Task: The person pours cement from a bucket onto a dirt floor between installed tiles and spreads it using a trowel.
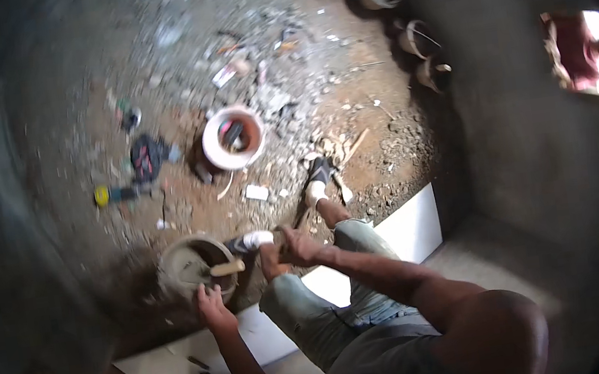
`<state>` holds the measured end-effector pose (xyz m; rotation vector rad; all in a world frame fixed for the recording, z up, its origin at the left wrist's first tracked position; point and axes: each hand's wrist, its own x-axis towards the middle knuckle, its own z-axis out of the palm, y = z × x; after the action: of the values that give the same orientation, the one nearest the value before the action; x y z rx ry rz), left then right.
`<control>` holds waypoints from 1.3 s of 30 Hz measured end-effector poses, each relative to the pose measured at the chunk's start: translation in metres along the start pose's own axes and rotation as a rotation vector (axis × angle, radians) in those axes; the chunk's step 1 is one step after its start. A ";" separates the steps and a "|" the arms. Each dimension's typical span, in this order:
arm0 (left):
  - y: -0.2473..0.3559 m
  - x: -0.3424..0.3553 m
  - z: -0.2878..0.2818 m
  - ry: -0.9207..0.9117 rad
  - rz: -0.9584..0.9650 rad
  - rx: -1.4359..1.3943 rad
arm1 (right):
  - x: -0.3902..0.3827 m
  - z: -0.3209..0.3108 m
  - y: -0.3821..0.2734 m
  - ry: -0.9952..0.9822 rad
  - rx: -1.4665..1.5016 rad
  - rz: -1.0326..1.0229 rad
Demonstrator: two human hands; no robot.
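Observation:
At lower left stands a grey bucket (165,256), its inside coated with grey, mortar-like matter. A trowel lies in it, its pale wooden handle (227,268) sticking out over the right rim. My left hand (215,309) is at the bucket's near rim, its fingers bent over the edge. Between my shins, my right hand (301,248) is closed. Something dull and brownish seems to be at its fingers, too blurred to name.
Beyond my feet is a pinkish tub (212,142) with dark things inside. A dark cloth or bag (147,158) and a yellow-ended object (102,195) lie left of it. Rubble covers the floor. Several buckets (418,40) line the right wall. A white board (414,225) is beneath me.

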<state>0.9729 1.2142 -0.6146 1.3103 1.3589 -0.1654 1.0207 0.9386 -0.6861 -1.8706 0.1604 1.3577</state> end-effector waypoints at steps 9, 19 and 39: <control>0.191 -0.691 0.606 -0.810 0.085 -0.119 | -0.585 -0.711 0.101 0.593 -0.051 -0.067; 0.318 -1.137 1.088 -1.391 0.062 -0.080 | -0.923 -1.161 0.247 1.395 0.042 0.141; 0.617 -1.471 2.041 -1.633 0.500 0.676 | -1.179 -2.011 0.211 1.957 0.540 0.253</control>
<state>2.1935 -0.9105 0.2264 1.3529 -0.4635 -1.1136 1.9148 -0.9288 0.4056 -1.9618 1.5093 -0.8001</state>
